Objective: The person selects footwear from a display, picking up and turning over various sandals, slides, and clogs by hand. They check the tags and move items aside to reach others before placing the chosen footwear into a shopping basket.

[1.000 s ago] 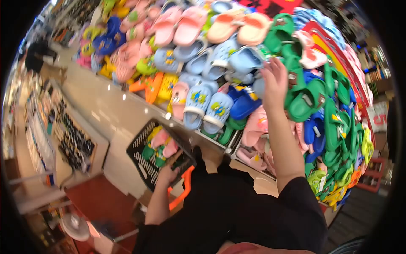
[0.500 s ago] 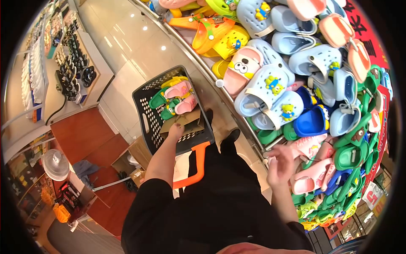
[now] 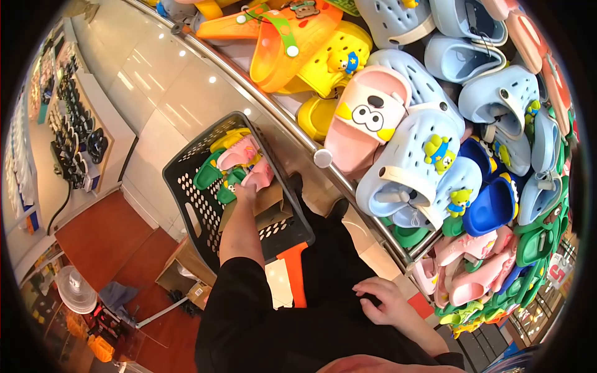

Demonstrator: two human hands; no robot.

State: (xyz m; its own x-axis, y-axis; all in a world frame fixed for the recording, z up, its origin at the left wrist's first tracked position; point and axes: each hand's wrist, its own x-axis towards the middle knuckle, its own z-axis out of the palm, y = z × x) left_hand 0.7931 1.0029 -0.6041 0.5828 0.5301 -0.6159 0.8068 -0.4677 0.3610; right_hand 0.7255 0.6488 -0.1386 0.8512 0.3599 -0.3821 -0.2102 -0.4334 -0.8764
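A black basket [image 3: 283, 239] with an orange handle [image 3: 293, 273] stands in front of my body. Inside are pink shoes [image 3: 238, 153], green shoes [image 3: 207, 171], something yellow [image 3: 229, 138] and brown cardboard [image 3: 268, 204]. My left hand [image 3: 247, 188] reaches into it, at the lower pink shoe beside a green one; its fingers are partly hidden, so its grip is unclear. My right hand [image 3: 380, 301] hangs before my black shirt with fingers apart and nothing in it, below the display of clogs.
A metal-edged display [image 3: 348, 186] on the right holds light blue clogs [image 3: 410, 168], a pink slide [image 3: 367, 121], yellow clogs and blue clogs. Shelves of dark shoes [image 3: 74, 133] stand at the left. Reddish-brown boards [image 3: 99, 227] and an open cardboard box [image 3: 186, 264] lie below them.
My left hand has moved from the cardboard up to the shoes in the basket. My right hand has drawn down and left, away from the display. The view has shifted nearer the clogs.
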